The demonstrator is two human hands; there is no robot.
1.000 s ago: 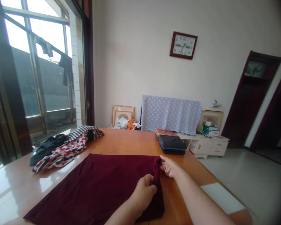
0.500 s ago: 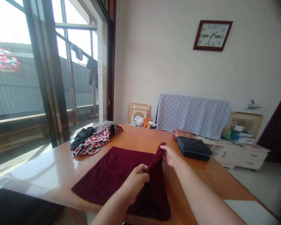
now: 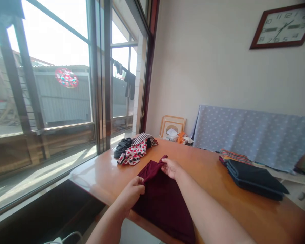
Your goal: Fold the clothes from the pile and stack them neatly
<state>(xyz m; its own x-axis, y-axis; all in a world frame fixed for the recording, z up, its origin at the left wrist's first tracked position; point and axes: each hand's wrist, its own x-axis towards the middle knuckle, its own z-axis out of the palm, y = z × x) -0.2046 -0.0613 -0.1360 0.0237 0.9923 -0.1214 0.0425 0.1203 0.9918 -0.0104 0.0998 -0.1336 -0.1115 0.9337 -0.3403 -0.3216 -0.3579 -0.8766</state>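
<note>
A maroon garment [image 3: 165, 200] lies on the wooden table's near side, its far edge lifted and gathered between my hands. My left hand [image 3: 132, 191] pinches the nearer left part of that edge. Farther off and to the right, my right hand [image 3: 169, 168] grips the other end of it between thumb and fingers. A fold of the cloth stands raised from one hand to the other. The lower part of the garment spreads toward me and hangs close to the table's front edge.
Loose clothes [image 3: 134, 150], black, striped and red-patterned, lie heaped at the table's far left. A folded stack of dark clothes [image 3: 255, 178] sits at the right of the wooden table [image 3: 190, 161]. Large windows [image 3: 63, 101] line the left, and a dotted grey cloth [image 3: 244, 132] drapes something behind.
The view has turned left. Both hands have carried the gripped edge leftward across the garment, folding it over, so the cloth now covers a narrower area.
</note>
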